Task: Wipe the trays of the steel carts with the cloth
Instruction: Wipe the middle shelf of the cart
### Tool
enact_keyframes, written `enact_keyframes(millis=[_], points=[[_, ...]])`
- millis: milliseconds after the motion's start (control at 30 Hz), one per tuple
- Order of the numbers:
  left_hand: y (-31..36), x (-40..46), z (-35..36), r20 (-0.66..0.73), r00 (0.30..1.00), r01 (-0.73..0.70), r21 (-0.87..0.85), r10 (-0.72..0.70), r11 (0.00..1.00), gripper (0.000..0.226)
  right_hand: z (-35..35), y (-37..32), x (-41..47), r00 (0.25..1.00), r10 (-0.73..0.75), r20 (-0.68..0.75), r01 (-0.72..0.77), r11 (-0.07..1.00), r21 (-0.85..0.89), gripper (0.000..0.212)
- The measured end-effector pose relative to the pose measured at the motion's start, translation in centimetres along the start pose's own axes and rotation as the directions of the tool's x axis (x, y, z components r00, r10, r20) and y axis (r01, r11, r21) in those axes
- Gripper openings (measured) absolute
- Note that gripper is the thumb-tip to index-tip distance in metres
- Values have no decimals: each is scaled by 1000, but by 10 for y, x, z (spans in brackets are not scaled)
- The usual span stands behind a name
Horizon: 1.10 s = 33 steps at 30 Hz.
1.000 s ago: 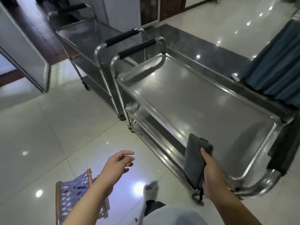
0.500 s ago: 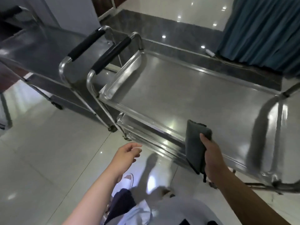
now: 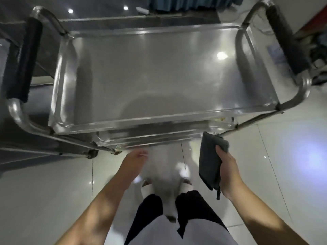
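Person standing at the steel cart [image 3: 159, 76], grey cloth [image 3: 210, 160] in hand.
Head view: right hand [image 3: 228, 168], at 4 o'clock, grips the folded cloth below the top tray's [image 3: 62, 82] near rim; left hand [image 3: 134, 161], at 6 o'clock, blurred, fingers loosely relaxed, holding nothing.

Grey folded cloth [image 3: 210, 160] held below bare steel tray [image 3: 159, 75].

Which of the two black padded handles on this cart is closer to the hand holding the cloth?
The handle on the cart's right end. The right hand gripping the grey cloth is below that end; the other handle is across the tray, far left.
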<state>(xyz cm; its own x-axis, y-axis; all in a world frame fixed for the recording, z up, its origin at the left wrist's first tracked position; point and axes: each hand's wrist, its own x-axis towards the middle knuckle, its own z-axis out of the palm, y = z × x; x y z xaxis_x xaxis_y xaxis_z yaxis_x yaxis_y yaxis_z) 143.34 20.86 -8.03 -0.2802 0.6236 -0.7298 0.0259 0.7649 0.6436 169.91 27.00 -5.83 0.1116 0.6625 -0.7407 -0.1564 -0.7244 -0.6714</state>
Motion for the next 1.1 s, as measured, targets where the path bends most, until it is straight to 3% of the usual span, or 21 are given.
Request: enact_keyframes(millis=[100, 267, 333, 400, 467, 600, 667, 733, 767, 867, 933, 1100], points=[[-17, 29, 17, 41, 999, -29, 80, 26, 996, 22, -1, 31, 22, 997, 23, -77, -19, 998, 56, 32], [-56, 112, 59, -4, 987, -156, 281, 164, 947, 28, 1, 93, 106, 995, 33, -95, -22, 994, 106, 34], [-78, 150, 74, -13, 962, -231, 491, 272, 840, 44, 5, 120, 143, 995, 7, -99, 5, 993, 119, 31], [-101, 187, 86, 4, 877, -355, 679, 480, 643, 65, 12, 144, 178, 995, -23, -98, 38, 988, 153, 31], [-126, 224, 97, 31, 789, -419, 758, 614, 500, 76, 16, 169, 210, 994, -76, -85, 90, 979, 181, 29], [-169, 291, 116, 54, 671, -433, 838, 740, 331, 81, 23, 212, 258, 976, -217, -20, 215, 940, 264, 23], [-187, 315, 121, 32, 638, -384, 879, 769, 282, 85, 24, 231, 274, 954, -299, 8, 283, 909, 305, 35], [-196, 328, 122, 29, 589, -362, 903, 808, 232, 89, 23, 247, 289, 935, -352, 29, 322, 884, 339, 67], [-198, 329, 121, 37, 574, -356, 911, 818, 210, 89, 23, 255, 292, 931, -364, 14, 333, 865, 375, 69], [-196, 314, 115, 39, 598, -355, 908, 801, 221, 84, 19, 272, 284, 925, -381, -2, 328, 793, 513, 42], [-199, 285, 109, 7, 637, -340, 900, 770, 273, 84, 12, 274, 259, 933, -359, 5, 288, 756, 588, 41], [-222, 211, 82, 13, 704, -351, 876, 710, 332, 86, -17, 268, 176, 947, -303, 107, 185, 787, 589, 41]])
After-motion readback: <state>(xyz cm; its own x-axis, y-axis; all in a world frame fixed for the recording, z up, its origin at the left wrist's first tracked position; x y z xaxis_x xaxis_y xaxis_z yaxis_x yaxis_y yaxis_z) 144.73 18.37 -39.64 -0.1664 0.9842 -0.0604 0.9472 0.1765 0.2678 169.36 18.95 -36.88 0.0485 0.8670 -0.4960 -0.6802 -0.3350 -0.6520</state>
